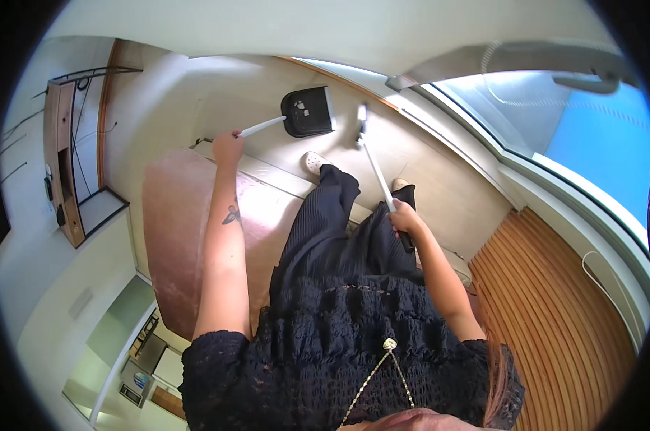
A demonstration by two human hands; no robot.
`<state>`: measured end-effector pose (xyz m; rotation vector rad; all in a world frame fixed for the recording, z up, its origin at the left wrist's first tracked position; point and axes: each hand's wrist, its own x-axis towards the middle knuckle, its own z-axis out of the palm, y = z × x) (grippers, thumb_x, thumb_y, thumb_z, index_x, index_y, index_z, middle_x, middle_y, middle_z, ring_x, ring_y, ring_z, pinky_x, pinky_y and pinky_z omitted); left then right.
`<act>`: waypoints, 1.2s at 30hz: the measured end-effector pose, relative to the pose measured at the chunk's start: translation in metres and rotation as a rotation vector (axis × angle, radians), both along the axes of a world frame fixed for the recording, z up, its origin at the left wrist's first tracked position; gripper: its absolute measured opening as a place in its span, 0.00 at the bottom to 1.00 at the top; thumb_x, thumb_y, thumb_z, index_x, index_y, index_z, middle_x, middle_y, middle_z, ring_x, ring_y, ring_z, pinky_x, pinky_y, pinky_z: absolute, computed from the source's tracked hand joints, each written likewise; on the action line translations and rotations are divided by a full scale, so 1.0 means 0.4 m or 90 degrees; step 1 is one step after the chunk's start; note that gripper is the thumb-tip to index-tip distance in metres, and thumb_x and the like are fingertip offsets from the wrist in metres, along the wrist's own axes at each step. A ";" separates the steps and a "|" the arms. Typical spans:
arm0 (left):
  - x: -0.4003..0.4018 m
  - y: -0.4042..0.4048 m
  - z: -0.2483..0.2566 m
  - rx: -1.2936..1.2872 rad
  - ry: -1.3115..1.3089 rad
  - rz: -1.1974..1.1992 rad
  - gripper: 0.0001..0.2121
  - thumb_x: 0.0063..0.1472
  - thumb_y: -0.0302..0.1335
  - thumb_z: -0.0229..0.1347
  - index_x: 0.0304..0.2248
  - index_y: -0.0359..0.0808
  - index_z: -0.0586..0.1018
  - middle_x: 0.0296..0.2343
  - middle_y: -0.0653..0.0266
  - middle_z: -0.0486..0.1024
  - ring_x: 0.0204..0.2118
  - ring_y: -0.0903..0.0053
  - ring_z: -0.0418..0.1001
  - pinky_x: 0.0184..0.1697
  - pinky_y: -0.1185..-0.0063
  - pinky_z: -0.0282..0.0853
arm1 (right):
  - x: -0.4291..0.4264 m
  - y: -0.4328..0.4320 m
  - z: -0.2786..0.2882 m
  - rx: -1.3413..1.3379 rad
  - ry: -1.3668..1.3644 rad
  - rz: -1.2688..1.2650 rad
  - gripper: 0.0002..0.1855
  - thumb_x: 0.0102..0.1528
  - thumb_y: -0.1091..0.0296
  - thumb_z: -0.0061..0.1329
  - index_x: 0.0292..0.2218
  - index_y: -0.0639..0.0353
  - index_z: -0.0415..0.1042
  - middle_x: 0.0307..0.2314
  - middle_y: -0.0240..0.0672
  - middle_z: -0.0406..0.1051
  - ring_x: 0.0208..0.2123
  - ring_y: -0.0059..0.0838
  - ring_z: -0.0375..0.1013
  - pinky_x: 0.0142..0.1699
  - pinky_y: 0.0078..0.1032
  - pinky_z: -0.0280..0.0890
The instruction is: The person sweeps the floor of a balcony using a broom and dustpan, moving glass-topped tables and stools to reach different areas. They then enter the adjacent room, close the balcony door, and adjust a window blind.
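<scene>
My left hand (229, 148) is closed around the white handle of a long-handled black dustpan (314, 121). Several small white scraps (302, 109) lie in the pan, which rests on the pale floor with its lip facing right. In my right hand (404, 216) is the black-ended white handle of a small broom (377, 169). The broom's head, somewhat blurred, is to the right of the dustpan's lip and apart from it. Both of my feet, in pale perforated clogs, stand on the floor below the two tools.
A pink upholstered seat (179, 231) is at my left, beside my legs. Along the right runs a window (519, 145) with a white frame, and a slatted wooden panel (556, 301) stands at the lower right. A wooden wall unit (66, 161) is at the far left.
</scene>
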<state>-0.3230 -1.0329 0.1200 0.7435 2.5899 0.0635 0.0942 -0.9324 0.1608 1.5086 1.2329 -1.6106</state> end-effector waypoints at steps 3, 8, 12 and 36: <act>-0.045 0.035 -0.022 0.024 -0.045 -0.036 0.10 0.43 0.30 0.48 0.27 0.40 0.77 0.24 0.58 0.73 0.27 0.67 0.71 0.32 0.74 0.65 | -0.023 0.031 -0.023 -0.038 0.072 -0.079 0.20 0.47 0.75 0.40 0.44 0.63 0.57 0.11 0.30 0.57 0.09 0.19 0.56 0.11 0.19 0.57; -0.107 0.038 -0.024 0.017 -0.127 -0.034 0.10 0.43 0.31 0.49 0.27 0.39 0.77 0.22 0.58 0.73 0.27 0.67 0.71 0.32 0.74 0.65 | 0.016 0.081 0.149 -0.062 -0.019 -0.093 0.23 0.48 0.74 0.38 0.47 0.62 0.55 0.10 0.25 0.53 0.08 0.17 0.54 0.11 0.18 0.53; -0.123 0.041 -0.013 0.088 -0.188 0.025 0.10 0.43 0.32 0.50 0.25 0.39 0.77 0.20 0.59 0.73 0.24 0.68 0.71 0.29 0.75 0.66 | 0.174 0.099 0.228 -0.068 -0.119 -0.175 0.18 0.48 0.74 0.37 0.43 0.61 0.58 0.11 0.25 0.53 0.09 0.17 0.54 0.12 0.17 0.52; -0.988 -0.251 0.014 0.090 -0.017 0.023 0.09 0.46 0.33 0.52 0.25 0.38 0.77 0.21 0.59 0.73 0.25 0.68 0.71 0.30 0.76 0.66 | -0.871 -0.087 -0.101 0.051 -0.094 0.157 0.10 0.43 0.75 0.36 0.26 0.75 0.63 0.16 0.49 0.67 0.15 0.39 0.69 0.19 0.29 0.66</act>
